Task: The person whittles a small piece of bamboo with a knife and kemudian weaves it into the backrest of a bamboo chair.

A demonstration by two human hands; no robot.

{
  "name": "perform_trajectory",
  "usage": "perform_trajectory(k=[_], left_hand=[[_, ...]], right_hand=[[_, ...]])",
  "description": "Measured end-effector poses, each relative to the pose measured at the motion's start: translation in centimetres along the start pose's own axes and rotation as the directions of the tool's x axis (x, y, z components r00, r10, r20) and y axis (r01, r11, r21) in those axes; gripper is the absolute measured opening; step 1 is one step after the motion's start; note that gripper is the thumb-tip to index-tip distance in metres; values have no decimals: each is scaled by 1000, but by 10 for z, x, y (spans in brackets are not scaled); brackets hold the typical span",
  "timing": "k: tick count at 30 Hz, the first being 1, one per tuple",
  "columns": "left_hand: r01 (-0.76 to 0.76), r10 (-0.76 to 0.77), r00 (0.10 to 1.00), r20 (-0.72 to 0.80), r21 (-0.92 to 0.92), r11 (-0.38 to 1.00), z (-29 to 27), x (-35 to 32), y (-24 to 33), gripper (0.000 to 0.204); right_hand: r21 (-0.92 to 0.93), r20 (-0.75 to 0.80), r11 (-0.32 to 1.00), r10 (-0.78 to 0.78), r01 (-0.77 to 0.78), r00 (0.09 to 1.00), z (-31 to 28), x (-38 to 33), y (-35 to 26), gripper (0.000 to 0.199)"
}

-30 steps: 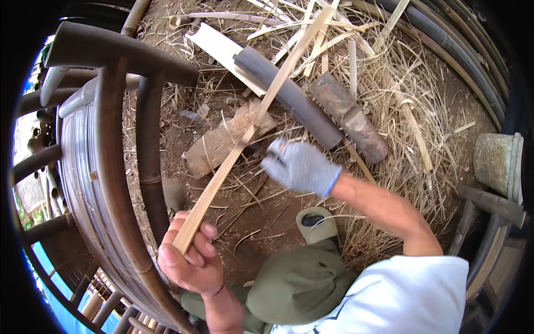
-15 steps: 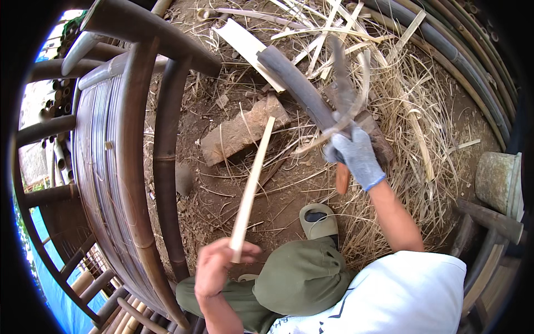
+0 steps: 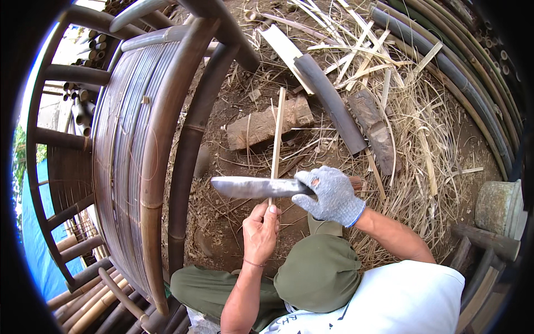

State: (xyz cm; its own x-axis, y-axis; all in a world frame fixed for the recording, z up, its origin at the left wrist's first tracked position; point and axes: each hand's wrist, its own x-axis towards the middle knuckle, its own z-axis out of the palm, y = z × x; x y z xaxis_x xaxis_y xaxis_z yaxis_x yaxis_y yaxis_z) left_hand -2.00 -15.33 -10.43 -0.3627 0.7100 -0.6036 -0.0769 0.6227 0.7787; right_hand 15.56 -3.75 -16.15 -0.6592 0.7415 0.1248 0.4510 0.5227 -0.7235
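My bare left hand (image 3: 260, 234) is closed around the lower end of a thin, pale bamboo strip (image 3: 278, 133), which stands up away from me. In my right hand (image 3: 331, 195), covered by a grey knit glove, is a machete (image 3: 250, 187) with its blade pointing left. The blade crosses over the strip just above my left fingertips; whether it bites into the strip I cannot tell. Most of the handle is hidden by the glove. Beyond my hands lies a dark split bamboo piece (image 3: 328, 106), beside a worn wood block (image 3: 375, 128).
A bamboo bench (image 3: 128, 128) stands close on the left. A rough brown block (image 3: 267, 125) lies on the dirt ahead. Shavings (image 3: 428, 145) are heaped on the right, with long bamboo poles (image 3: 467, 67) behind. A grey container (image 3: 500, 211) sits at the far right.
My right hand has brought the machete left and nearer, from beside the dark bamboo to across the strip. My left hand has moved right and slightly away. A curved strip near the glove is gone from there.
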Motion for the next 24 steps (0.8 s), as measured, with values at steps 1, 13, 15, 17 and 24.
perform_trajectory(k=[1,13,15,17,24], left_hand=[[-39,39,999,-16,32,999,-3,-4,-6,28],[-85,82,996,25,179,980,-34,-71,-32,26],[-84,78,996,47,156,984,-39,-88,-43,30],[11,-12,998,55,19,1000,-46,-90,-38,33],[74,-48,993,108,-253,965,-17,-38,7,45]], right_hand=[[-9,-25,999,-32,32,999,6,-1,-4,43],[-106,-237,976,162,-191,958,-6,32,38,41],[-60,-203,910,391,-410,898,-26,41,55,43],[44,-332,914,395,-404,857,-35,43,62,41],[-2,-82,999,-41,41,996,0,13,-27,42]])
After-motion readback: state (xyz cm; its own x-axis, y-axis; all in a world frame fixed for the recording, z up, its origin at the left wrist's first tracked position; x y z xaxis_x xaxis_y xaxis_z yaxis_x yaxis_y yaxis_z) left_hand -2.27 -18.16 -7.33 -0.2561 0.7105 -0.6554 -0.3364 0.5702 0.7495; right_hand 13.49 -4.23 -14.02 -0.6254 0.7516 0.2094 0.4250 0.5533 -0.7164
